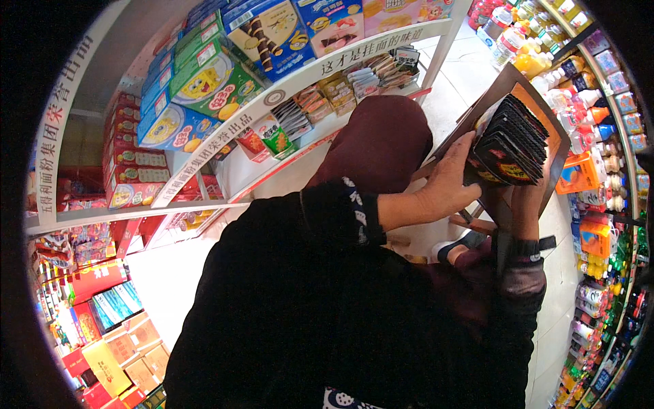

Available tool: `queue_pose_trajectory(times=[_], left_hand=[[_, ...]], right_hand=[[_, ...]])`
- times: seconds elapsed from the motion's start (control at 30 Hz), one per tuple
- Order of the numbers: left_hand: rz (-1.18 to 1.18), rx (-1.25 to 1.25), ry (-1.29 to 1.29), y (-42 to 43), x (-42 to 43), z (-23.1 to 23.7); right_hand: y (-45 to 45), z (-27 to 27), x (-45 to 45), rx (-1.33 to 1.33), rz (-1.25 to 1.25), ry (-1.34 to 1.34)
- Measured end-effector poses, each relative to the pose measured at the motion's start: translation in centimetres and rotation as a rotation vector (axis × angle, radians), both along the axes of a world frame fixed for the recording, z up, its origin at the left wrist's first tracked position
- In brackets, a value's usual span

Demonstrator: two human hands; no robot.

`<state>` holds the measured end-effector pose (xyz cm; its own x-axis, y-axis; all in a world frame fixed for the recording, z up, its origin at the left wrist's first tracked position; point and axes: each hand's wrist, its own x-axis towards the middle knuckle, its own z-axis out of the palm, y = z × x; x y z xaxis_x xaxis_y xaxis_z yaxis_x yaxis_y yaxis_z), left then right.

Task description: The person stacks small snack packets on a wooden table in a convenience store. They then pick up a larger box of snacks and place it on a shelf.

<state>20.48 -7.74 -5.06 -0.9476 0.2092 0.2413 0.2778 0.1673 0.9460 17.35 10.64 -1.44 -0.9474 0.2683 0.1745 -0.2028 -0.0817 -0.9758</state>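
Note:
An open cardboard box (556, 148), dark outside and orange inside, is held tilted in front of me at the right. A tight row of black snack packets (511, 143) with red and yellow print stands in it. My left hand (449, 179) is closed on the left side of the packets, its fingers along their edge and its thumb beneath them. At the near end, my right hand (529, 202) holds the box and packets from below; its fingertips are hidden. The box is above my knees, and part of a small wooden stool (472, 222) shows beneath.
Shop shelving (306, 76) at the upper left bears biscuit boxes (204, 76) and small snack packets (363, 82). Drink bottles (582, 128) line a shelf along the right. Orange boxes (577, 174) stand among them. Stacked cartons (125, 353) are at the lower left.

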Motion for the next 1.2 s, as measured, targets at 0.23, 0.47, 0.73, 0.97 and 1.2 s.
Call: queue_pose_trajectory(times=[0.23, 0.47, 0.73, 0.97, 1.2], left_hand=[[-0.087, 0.071, -0.171, 0.0, -1.1, 0.1], [0.065, -0.065, 0.001, -1.7, 1.1, -0.5], [-0.143, 0.581, -0.832, -4.9, -0.6, -1.1], [-0.223, 0.617, -0.893, -4.7, -2.4, -2.1], [-0.287, 0.517, -0.926, -5.4, -1.4, 1.1]], right_hand=[[5.6, -4.7, -3.4, -0.477, 0.446, -0.119], [-0.4, -1.0, 1.5, 0.313, 0.339, -0.045], [-1.4, -1.4, 1.7, 0.018, 0.21, -0.188], [-2.2, 0.9, 2.3, 0.172, 0.243, -0.026], [-2.9, 1.5, 2.1, 0.019, 0.351, -0.117]])
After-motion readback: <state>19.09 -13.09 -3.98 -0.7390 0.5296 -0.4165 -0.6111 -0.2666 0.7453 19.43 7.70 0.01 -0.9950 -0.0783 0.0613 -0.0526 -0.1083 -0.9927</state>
